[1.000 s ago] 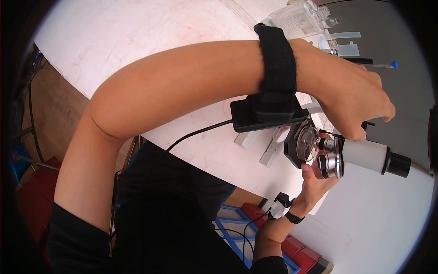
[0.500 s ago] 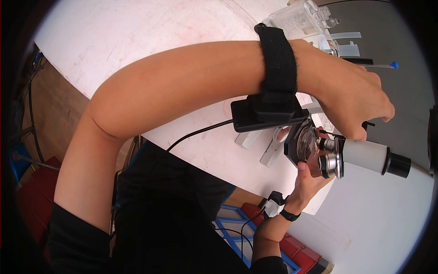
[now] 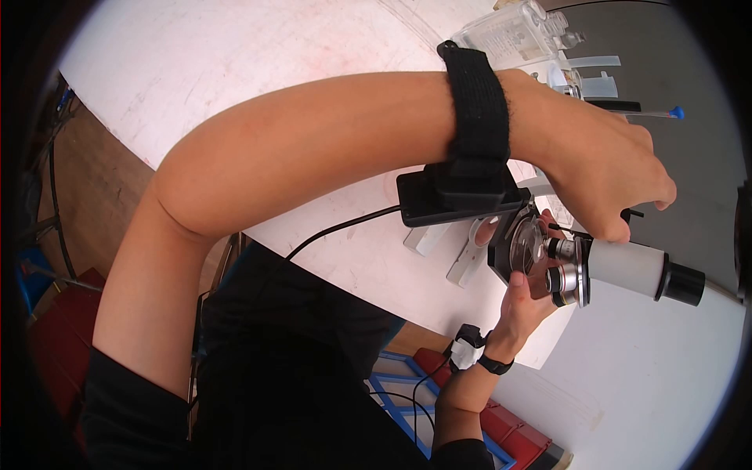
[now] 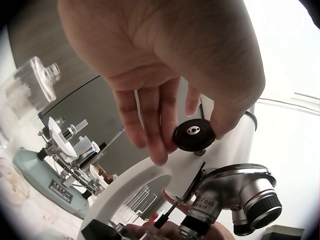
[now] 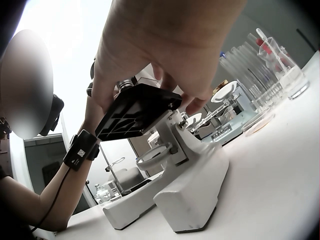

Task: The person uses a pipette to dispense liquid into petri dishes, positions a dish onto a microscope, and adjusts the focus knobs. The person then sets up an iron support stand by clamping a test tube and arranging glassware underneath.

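Observation:
A light grey microscope tube (image 3: 627, 266) with a black eyepiece lies crosswise in the head view. My left hand (image 3: 607, 164) reaches over the arm of the microscope. In the left wrist view its thumb and fingers pinch the black focus knob (image 4: 194, 134). Below the knob hang the silver objective lenses (image 4: 260, 202). On the black stage (image 5: 137, 110) sits a clear round petri dish (image 3: 526, 247), close under the lenses. My right hand (image 3: 521, 309) spans the stage with its thumb at the dish's near edge and fingertips at the far side, holding the dish.
The microscope base (image 5: 192, 185) and mirror (image 5: 154, 156) stand below the stage on the white table (image 5: 270, 175). Nearby are a green balance (image 4: 50, 182), a clear bottle (image 3: 505, 35), test tubes (image 5: 247, 70) and a glass beaker (image 5: 285, 70). A cable (image 3: 337, 233) runs from the left wrist.
My right hand and its wrist have shifted slightly to the left in the head view, the thumb sliding along the stage edge and dish. The left hand stays at the focus knob.

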`<state>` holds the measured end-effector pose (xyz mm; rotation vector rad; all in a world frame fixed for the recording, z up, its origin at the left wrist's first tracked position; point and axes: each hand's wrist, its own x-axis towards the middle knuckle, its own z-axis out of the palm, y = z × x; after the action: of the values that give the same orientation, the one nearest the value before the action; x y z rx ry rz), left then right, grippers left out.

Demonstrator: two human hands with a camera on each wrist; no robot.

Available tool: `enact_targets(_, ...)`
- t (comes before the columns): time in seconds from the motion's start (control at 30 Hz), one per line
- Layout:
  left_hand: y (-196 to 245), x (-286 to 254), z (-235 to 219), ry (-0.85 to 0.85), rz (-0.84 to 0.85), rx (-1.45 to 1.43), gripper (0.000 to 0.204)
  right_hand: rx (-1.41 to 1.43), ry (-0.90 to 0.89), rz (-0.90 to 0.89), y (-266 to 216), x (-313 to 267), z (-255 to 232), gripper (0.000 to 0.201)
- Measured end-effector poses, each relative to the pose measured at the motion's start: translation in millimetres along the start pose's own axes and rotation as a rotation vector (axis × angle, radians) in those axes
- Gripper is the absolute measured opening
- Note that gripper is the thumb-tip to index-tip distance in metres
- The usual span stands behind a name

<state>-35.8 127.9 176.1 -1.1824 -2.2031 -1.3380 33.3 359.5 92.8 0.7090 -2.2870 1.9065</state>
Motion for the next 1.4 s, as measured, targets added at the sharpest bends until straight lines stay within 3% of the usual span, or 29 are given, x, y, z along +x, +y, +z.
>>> enact_targets(1.4,1.8,2.5,0.8,-0.015,-0.007,-0.008,0.053,0.014,-0.017,-0.069,1.3,4.7,-1.6,0.079)
